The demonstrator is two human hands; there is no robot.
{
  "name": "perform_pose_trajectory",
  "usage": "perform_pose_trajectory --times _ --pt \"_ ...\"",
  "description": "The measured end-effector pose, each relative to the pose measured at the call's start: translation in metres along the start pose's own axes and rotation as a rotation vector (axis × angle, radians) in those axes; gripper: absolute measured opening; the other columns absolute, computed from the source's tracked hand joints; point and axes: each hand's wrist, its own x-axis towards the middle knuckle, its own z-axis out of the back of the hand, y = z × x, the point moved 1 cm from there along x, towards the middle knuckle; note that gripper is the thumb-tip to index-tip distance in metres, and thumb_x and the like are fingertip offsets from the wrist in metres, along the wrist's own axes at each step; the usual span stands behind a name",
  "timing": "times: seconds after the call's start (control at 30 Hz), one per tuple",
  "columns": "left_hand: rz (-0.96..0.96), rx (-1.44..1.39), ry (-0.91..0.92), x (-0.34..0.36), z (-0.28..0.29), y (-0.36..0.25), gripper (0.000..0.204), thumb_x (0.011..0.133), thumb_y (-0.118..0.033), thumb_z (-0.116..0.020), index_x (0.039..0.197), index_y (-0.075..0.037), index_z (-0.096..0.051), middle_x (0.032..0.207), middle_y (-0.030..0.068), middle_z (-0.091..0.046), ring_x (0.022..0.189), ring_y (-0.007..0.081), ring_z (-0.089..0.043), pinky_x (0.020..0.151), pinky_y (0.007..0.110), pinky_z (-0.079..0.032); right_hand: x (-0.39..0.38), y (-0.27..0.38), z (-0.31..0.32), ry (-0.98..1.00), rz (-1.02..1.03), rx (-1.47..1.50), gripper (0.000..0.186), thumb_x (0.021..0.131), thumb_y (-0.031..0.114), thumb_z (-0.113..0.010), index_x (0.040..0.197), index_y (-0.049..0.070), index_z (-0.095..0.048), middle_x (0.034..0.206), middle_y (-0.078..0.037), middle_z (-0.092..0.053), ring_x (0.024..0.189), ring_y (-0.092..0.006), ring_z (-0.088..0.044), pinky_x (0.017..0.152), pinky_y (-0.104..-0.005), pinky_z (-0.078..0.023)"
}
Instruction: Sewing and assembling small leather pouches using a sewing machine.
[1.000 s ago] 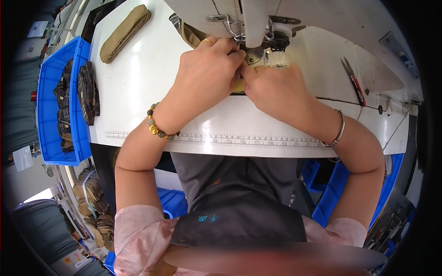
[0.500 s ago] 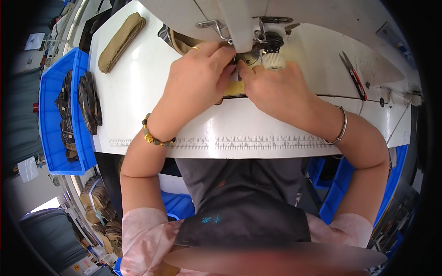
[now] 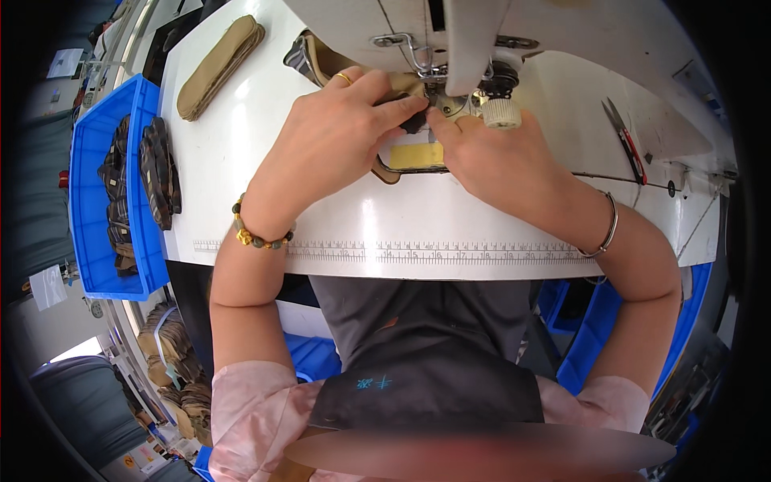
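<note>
Under the head of a white sewing machine (image 3: pixel 474 36) lies a curved cloth piece (image 3: pixel 320 63), tan inside with a dark plaid edge. My left hand (image 3: pixel 341 124) rests over it, fingers closed on the cloth left of the presser foot. From the other side, my right hand (image 3: pixel 498 157) has its fingers bent together at the dark cloth edge, close to the round metal needle plate (image 3: pixel 455 105). The fingertips of both hands nearly meet there. Part of the cloth is hidden beneath my left hand, and a tan end shows below it.
A stack of tan cloth pieces (image 3: pixel 221 68) lies at the far left of the white table (image 3: pixel 321 217). Dark plaid pieces (image 3: pixel 158 173) hang over the rim of a blue bin (image 3: pixel 88 233). Red-handled thread snips (image 3: pixel 625 143) lie at the right. A yellow strip (image 3: pixel 416 156) sits before the needle plate.
The whole view has shifted slightly. My hands have moved a little apart, with the left index finger now stretched toward the presser foot. More of the yellow strip and dark cloth shows.
</note>
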Motion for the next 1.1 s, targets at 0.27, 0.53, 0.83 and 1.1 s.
perform_pose_trajectory --times 0.27,0.53,0.83,1.1 --pt "-0.015 -0.022 0.011 0.0019 0.0015 -0.0029 0.036 0.084 -0.015 -0.072 0.12 -0.01 -0.069 0.101 0.0057 -0.062 0.077 0.0289 -0.066 0.064 0.04 -0.051 0.002 -0.0017 0.0012 -0.021 0.002 0.046 0.004 0.077 0.007 -0.064 0.079 0.004 -0.066 0.055 -0.008 -0.059 0.053 -0.0237 -0.065 0.047 -0.035 -0.049" --pt "-0.007 -0.016 -0.016 0.0041 -0.0006 -0.0055 0.04 0.083 -0.014 -0.073 0.122 -0.01 -0.068 0.097 0.0065 -0.062 0.074 0.0291 -0.065 0.062 0.04 -0.052 0.0013 -0.0055 -0.0008 -0.033 -0.029 0.034 0.002 0.074 0.008 -0.065 0.074 0.006 -0.066 0.057 -0.008 -0.061 0.054 -0.0238 -0.065 0.048 -0.0352 -0.049" --pt "0.049 0.003 -0.024 0.0025 -0.0051 -0.0101 0.042 0.083 -0.015 -0.073 0.124 -0.011 -0.068 0.095 0.0068 -0.061 0.074 0.0296 -0.065 0.063 0.041 -0.052 0.002 -0.0089 -0.0044 -0.036 0.004 0.007 0.004 0.074 0.009 -0.066 0.073 0.007 -0.068 0.056 -0.009 -0.061 0.054 -0.0241 -0.065 0.048 -0.037 -0.049" --pt "0.034 0.011 -0.143 0.0016 -0.0021 -0.0016 0.038 0.084 -0.015 -0.073 0.121 -0.014 -0.071 0.09 0.0053 -0.068 0.073 0.0287 -0.066 0.064 0.039 -0.052 0.0018 -0.008 0.002 -0.007 -0.015 -0.014 0.004 0.076 0.009 -0.065 0.076 0.006 -0.067 0.056 -0.008 -0.06 0.052 -0.0239 -0.064 0.046 -0.036 -0.048"
